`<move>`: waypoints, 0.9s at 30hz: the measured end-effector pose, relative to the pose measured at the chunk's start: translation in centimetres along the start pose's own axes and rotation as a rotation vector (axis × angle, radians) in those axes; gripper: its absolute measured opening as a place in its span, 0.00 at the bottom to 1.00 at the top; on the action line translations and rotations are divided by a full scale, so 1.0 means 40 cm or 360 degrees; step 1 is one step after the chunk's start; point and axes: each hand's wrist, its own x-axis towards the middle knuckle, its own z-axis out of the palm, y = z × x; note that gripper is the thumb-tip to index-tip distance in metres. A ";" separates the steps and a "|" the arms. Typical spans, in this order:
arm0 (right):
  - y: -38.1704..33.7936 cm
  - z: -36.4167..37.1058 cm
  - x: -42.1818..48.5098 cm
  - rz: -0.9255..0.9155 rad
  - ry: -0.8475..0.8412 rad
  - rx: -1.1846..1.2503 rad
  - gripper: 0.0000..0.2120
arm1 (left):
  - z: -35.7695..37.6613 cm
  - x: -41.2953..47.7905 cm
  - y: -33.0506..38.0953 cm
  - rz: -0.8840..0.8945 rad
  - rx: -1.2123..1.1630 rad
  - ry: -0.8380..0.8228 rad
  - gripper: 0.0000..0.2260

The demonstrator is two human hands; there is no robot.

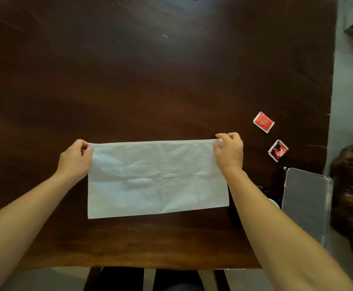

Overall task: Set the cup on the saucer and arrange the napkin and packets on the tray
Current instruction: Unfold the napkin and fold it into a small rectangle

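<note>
Now, mid-fold, by the look of it:

Napkin [157, 178]: spread flat on the dark wooden table [150, 70], a long white rectangle, far edge doubled between the two pinches.
Left hand [75, 158]: pinching the far left corner, thumb over fingers, likely to keep the edge taut and aligned.
Right hand [229, 151]: pinching the far right corner likewise, for an even fold.
Packets: red packet [263, 122] and red-black packet [278, 150] lying just outside the right pinch, apart from each other, untouched.
Tray [307, 203]: metal, nearer than the right pinch and outboard of the forearm, at the table's edge, bare.
Cup and saucer: mostly hidden behind the right forearm; cannot tell placement.
</note>
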 end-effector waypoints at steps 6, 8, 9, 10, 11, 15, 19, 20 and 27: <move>-0.013 -0.026 0.010 -0.0325 -0.0048 -0.0461 0.06 | -0.002 -0.001 0.000 0.0015 0.0018 0.0003 0.08; -0.015 -0.031 0.009 -0.0383 -0.0064 -0.0542 0.06 | -0.002 -0.001 0.000 0.0023 0.0017 0.0005 0.08; -0.014 -0.031 0.007 -0.0392 -0.0075 -0.0554 0.06 | -0.002 -0.001 0.000 0.0023 0.0017 0.0006 0.08; -0.013 -0.030 0.005 -0.0387 -0.0086 -0.0550 0.05 | -0.001 -0.001 0.000 0.0020 0.0015 0.0005 0.08; -0.011 -0.029 0.003 -0.0375 -0.0092 -0.0536 0.05 | -0.001 -0.002 0.000 0.0019 0.0012 0.0004 0.08; -0.006 -0.025 0.001 -0.0323 -0.0101 -0.0473 0.05 | -0.001 -0.003 0.003 0.0011 -0.0005 -0.0014 0.09; -0.016 -0.026 0.013 -0.0269 -0.0119 -0.0478 0.06 | -0.004 -0.004 0.003 -0.0002 -0.0007 -0.0023 0.10; -0.020 -0.029 0.016 -0.0255 -0.0135 -0.0487 0.07 | -0.004 -0.005 0.002 -0.0005 -0.0007 -0.0022 0.10; -0.033 -0.043 0.026 -0.0261 -0.0347 -0.0574 0.06 | -0.001 -0.002 0.000 -0.0002 0.0020 -0.0019 0.10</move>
